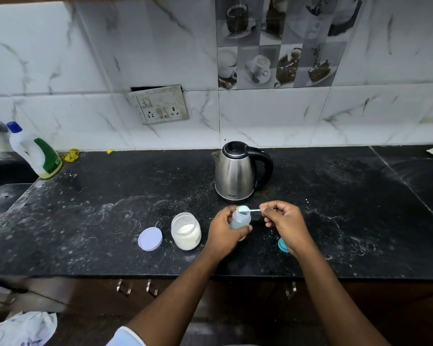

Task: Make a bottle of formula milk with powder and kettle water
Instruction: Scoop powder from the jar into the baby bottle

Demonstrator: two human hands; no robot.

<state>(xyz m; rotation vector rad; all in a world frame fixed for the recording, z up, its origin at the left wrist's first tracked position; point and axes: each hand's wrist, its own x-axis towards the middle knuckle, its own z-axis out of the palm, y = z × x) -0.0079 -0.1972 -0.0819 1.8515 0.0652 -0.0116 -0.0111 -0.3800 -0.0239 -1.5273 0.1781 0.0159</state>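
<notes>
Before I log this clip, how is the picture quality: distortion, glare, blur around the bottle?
Head view: wide-angle distortion bows the counter edge and wall tiles; soft glare streaks the kettle; the bottle, scoop, left hand and right hand look sharp, corners softer.

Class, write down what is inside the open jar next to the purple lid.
White powder lies in the jar, filling roughly its lower half. Anything buried beneath the powder's surface cannot be seen.

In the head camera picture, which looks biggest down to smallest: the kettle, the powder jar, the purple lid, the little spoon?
Largest to smallest:
Shiny steel kettle
Clear plastic jar of white powder
Round lilac lid
Small white plastic scoop
</notes>
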